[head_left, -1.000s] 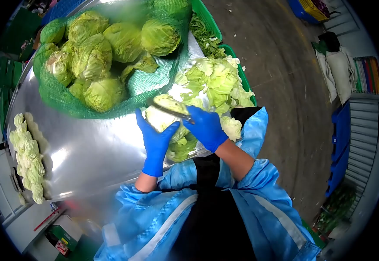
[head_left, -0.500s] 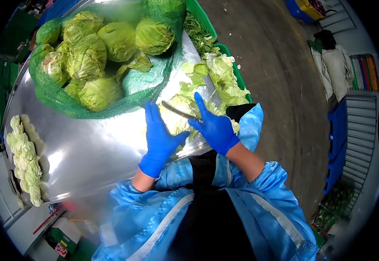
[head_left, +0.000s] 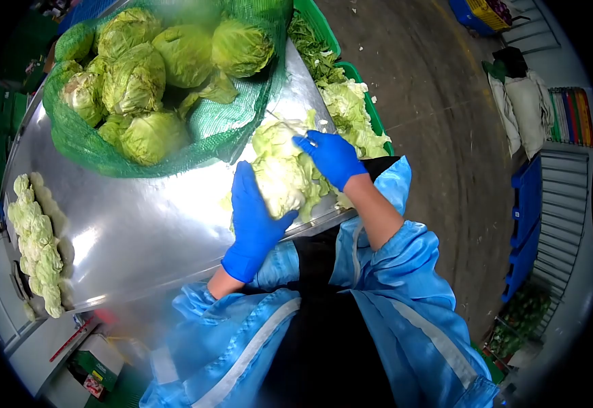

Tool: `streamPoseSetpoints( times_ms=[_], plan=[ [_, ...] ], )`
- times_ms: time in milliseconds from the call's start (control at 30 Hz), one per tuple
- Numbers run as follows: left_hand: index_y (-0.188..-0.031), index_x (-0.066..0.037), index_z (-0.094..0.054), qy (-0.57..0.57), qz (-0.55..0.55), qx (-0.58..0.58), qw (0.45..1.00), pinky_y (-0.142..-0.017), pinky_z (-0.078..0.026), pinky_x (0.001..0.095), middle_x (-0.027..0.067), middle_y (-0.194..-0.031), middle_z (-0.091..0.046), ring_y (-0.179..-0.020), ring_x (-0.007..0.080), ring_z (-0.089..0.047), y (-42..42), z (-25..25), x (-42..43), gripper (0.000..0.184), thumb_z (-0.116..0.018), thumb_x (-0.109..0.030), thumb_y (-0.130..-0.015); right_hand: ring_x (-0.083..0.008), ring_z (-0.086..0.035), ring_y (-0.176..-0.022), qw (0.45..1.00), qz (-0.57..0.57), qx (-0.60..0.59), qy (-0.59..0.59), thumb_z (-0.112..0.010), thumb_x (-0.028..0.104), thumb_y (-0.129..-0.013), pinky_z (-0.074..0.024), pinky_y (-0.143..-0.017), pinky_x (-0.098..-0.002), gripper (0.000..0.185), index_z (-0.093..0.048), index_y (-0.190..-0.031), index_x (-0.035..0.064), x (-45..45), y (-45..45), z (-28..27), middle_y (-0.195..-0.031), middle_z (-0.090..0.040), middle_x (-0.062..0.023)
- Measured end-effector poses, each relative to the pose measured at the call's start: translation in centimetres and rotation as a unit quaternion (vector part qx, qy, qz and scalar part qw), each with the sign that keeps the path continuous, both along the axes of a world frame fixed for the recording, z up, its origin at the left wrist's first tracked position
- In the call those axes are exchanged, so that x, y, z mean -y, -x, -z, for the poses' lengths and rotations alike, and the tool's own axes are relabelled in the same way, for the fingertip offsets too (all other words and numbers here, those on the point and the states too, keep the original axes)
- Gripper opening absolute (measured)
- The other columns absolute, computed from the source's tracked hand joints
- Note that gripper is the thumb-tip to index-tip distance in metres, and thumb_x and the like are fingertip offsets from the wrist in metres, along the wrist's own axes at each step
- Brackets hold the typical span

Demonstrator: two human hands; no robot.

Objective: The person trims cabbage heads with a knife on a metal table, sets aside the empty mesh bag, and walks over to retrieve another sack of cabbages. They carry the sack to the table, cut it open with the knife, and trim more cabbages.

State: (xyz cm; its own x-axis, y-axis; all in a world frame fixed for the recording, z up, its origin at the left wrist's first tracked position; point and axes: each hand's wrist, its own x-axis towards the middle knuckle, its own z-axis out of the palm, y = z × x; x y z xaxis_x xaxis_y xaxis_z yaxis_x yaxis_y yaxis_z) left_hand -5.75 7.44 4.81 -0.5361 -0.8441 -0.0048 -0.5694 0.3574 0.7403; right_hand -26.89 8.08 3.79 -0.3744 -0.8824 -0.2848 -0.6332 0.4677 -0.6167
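A pale green lettuce head [head_left: 279, 180] sits near the front edge of the metal table, with loosened leaves around its right side. My left hand [head_left: 254, 221], in a blue glove, cups its left side, fingers stretched along it and thumb at the lower front. Over the upper right of the head is my gloved right hand [head_left: 337, 160], its fingers closed around a knife whose handle they hide. The thin knife blade [head_left: 284, 122] points up and left across the leaves and is hard to see there.
A green net bag [head_left: 153, 168] with several lettuce heads [head_left: 133, 78] lies on the metal table [head_left: 140, 231]. Trimmed pale heads [head_left: 38, 248] line its left edge. Green crates [head_left: 378, 122] of cut leaves [head_left: 351, 112] stand along the right, beside the floor.
My right hand with the knife has moved up and right, off the head's middle. More of the lettuce head shows between my hands. My left hand has stayed nearly in place.
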Motion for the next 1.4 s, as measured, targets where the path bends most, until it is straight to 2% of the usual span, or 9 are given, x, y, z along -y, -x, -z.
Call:
streamPoseSetpoints(
  times_ms=[233, 400, 433, 700, 833, 1133, 1233, 1333, 1400],
  plan=[
    [-0.146, 0.002, -0.014, -0.076, -0.003, -0.055, 0.996, -0.109, -0.030, 0.0435, 0.0256, -0.146, -0.024, -0.134, 0.0387, -0.030, -5.7, 0.5, -1.3, 0.115, -0.084, -0.035, -0.062, -0.0363, -0.064, -0.078, 0.998, 0.056, 0.031, 0.011, -0.063, 0.047, -0.081, -0.0500, -0.068, -0.0442, 0.046, -0.064, -0.106, 0.0082, -0.3, 0.7, 5.3, -0.084, -0.067, -0.0178],
    [-0.146, 0.002, -0.015, -0.096, -0.017, -0.079, 0.992, -0.109, -0.031, 0.0428, 0.0240, -0.147, -0.026, -0.134, 0.0371, -0.032, -6.0, 0.8, -0.6, 0.115, -0.084, -0.037, -0.063, -0.0276, -0.064, -0.058, 1.000, -0.002, 0.011, 0.003, -0.070, 0.053, -0.076, -0.0498, -0.056, -0.0392, 0.069, -0.055, -0.119, 0.0022, -2.7, -5.1, -4.6, -0.058, -0.059, -0.0103],
    [-0.146, 0.001, -0.016, -0.087, -0.016, -0.063, 0.994, -0.109, -0.030, 0.0429, 0.0237, -0.147, -0.026, -0.134, 0.0371, -0.032, -5.5, 0.5, -0.5, 0.115, -0.084, -0.037, -0.063, -0.0273, -0.063, -0.058, 0.996, -0.077, -0.036, -0.018, -0.071, 0.052, -0.075, -0.0499, -0.056, -0.0384, 0.067, -0.056, -0.116, 0.0020, -3.5, -6.4, -4.5, -0.059, -0.059, -0.0102],
    [-0.146, 0.001, -0.018, -0.110, -0.031, -0.058, 0.992, -0.104, -0.037, 0.0388, 0.0211, -0.140, -0.035, -0.127, 0.0338, -0.041, -5.0, 0.3, 1.0, 0.114, -0.087, -0.029, -0.060, -0.0283, -0.064, -0.061, 0.993, -0.051, 0.008, 0.103, -0.073, 0.041, -0.076, -0.0495, -0.055, -0.0358, 0.045, -0.060, -0.104, 0.0077, -5.9, -6.6, -1.9, -0.066, -0.063, -0.0128],
    [-0.146, 0.001, -0.018, -0.086, -0.026, -0.029, 0.996, -0.103, -0.038, 0.0386, 0.0215, -0.140, -0.035, -0.127, 0.0335, -0.042, -4.2, -0.5, 1.1, 0.115, -0.088, -0.030, -0.059, -0.0281, -0.064, -0.060, 0.994, 0.021, 0.067, 0.081, -0.071, 0.036, -0.079, -0.0496, -0.055, -0.0357, 0.039, -0.059, -0.103, 0.0067, -5.7, -7.2, -3.9, -0.065, -0.063, -0.0132],
    [-0.146, 0.001, -0.016, -0.007, 0.001, 0.057, 0.998, -0.102, -0.039, 0.0417, 0.0247, -0.139, -0.034, -0.125, 0.0383, -0.041, -2.5, -1.2, -0.3, 0.118, -0.086, -0.037, -0.059, -0.0330, -0.063, -0.064, 0.998, -0.053, -0.039, 0.014, -0.062, 0.034, -0.080, -0.0502, -0.062, -0.0430, 0.037, -0.054, -0.093, 0.0004, -6.2, -6.9, -2.5, -0.064, -0.060, -0.0169],
    [-0.146, 0.001, -0.016, -0.031, 0.009, 0.009, 0.999, -0.106, -0.035, 0.0428, 0.0240, -0.141, -0.033, -0.129, 0.0365, -0.038, -3.2, -0.8, 0.0, 0.116, -0.085, -0.035, -0.060, -0.0269, -0.065, -0.065, 0.995, -0.050, 0.000, 0.085, -0.067, 0.025, -0.078, -0.0510, -0.059, -0.0371, 0.034, -0.058, -0.099, -0.0002, -7.3, -5.5, -1.8, -0.069, -0.064, -0.0135],
    [-0.146, 0.001, -0.016, -0.111, 0.016, -0.101, 0.988, -0.108, -0.033, 0.0414, 0.0207, -0.145, -0.030, -0.133, 0.0321, -0.034, -6.6, 1.2, 0.9, 0.116, -0.086, -0.029, -0.059, -0.0139, -0.061, -0.063, 0.928, 0.117, 0.344, 0.082, -0.064, 0.013, -0.077, -0.0498, -0.058, -0.0283, 0.033, -0.060, -0.106, -0.0040, -9.4, -2.7, 1.9, -0.070, -0.062, -0.0091],
    [-0.147, 0.000, -0.014, -0.155, 0.011, -0.106, 0.982, -0.108, -0.033, 0.0414, 0.0206, -0.144, -0.030, -0.132, 0.0323, -0.035, -7.4, 0.8, 0.7, 0.117, -0.086, -0.027, -0.058, -0.0178, -0.065, -0.070, 0.975, 0.077, 0.209, 0.002, -0.064, 0.014, -0.081, -0.0512, -0.064, -0.0302, 0.030, -0.061, -0.107, -0.0011, -9.3, -1.9, 1.6, -0.080, -0.065, -0.0122]
  ],
)
